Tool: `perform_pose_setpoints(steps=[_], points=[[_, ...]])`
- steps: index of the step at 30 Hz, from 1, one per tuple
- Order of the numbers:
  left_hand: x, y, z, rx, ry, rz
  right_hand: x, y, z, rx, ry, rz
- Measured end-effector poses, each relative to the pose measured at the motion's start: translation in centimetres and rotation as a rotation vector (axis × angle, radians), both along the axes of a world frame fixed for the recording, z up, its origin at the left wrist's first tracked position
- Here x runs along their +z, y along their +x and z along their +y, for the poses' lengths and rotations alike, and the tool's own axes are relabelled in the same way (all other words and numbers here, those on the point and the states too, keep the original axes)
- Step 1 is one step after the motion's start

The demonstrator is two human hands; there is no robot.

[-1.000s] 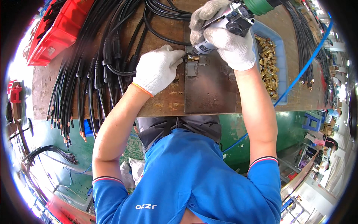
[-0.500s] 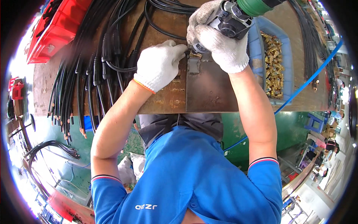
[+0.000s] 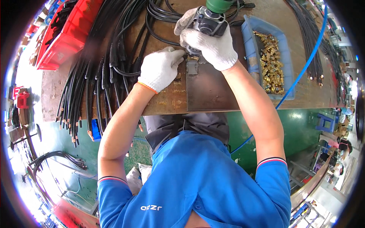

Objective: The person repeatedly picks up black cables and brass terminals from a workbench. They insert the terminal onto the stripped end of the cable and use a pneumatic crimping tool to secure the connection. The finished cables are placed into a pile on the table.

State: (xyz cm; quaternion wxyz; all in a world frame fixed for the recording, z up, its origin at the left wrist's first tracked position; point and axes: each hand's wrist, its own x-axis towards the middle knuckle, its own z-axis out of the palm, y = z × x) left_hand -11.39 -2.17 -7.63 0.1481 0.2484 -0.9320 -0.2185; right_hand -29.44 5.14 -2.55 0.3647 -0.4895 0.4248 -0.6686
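Note:
My right hand, in a white knit glove, is closed around the grey head of a green and grey power tool. The tool's lower tip points down at a small brass-coloured piece on a dark metal plate. My left hand, also gloved, is closed with thumb and forefinger pressed together beside that tip. What those fingers pinch is too small and covered to make out. Black cables lie just left of my left hand.
A blue bin of brass fittings stands right of my right hand. A red bin with black parts sits at the far left. More black cables lie at the right, near a blue hose. Cable ends overhang the table's front edge.
My right hand has swung the power tool to the left over the plate. My left hand stays closed beside the tool's tip. The whole view has shifted slightly.

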Motion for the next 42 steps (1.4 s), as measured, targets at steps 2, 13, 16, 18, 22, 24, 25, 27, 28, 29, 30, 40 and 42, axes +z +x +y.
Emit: perform_pose_setpoints(steps=[2,13,16,18,22,24,25,27,28,29,30,40,42], points=[[0.3,0.0,0.0,0.004,-0.002,-0.008,1.2,-0.2,0.2,-0.025,-0.049,-0.03],[5.5,2.4,2.1,-0.02,0.034,0.096,10.3,-13.7,10.2,-0.351,-0.025,-0.164],[7.5,3.5,3.1,-0.078,0.121,0.1,8.3,-18.1,13.3,-0.549,0.434,-0.021],[8.3,3.9,4.1,-0.115,0.108,0.146,6.3,-17.8,13.7,-0.69,0.504,0.018],[8.0,4.2,4.5,-0.144,0.054,0.205,1.4,-21.5,15.9,-0.883,0.696,0.36],[8.4,4.6,4.6,-0.131,0.046,0.196,-0.3,-23.0,16.7,-0.961,0.75,0.528],[8.5,4.7,4.6,-0.126,0.043,0.191,0.2,-22.8,16.7,-0.972,0.849,0.658],[8.5,4.8,4.5,-0.115,0.047,0.199,1.3,-21.5,16.4,-0.971,0.967,0.9],[8.4,4.8,4.5,-0.115,0.05,0.205,2.0,-20.2,16.1,-0.994,0.998,1.103],[8.5,4.8,4.6,-0.102,0.046,0.185,2.8,-18.3,15.5,-1.071,0.901,1.254],[8.8,4.6,4.6,-0.096,0.042,0.168,3.6,-16.0,14.8,-1.151,0.799,1.403],[9.7,3.3,5.1,-0.103,0.006,0.2,1.9,3.5,11.6,-0.146,0.338,0.264],[9.6,3.4,5.1,-0.113,0.018,0.183,1.7,3.7,11.6,-0.164,0.346,0.17]])
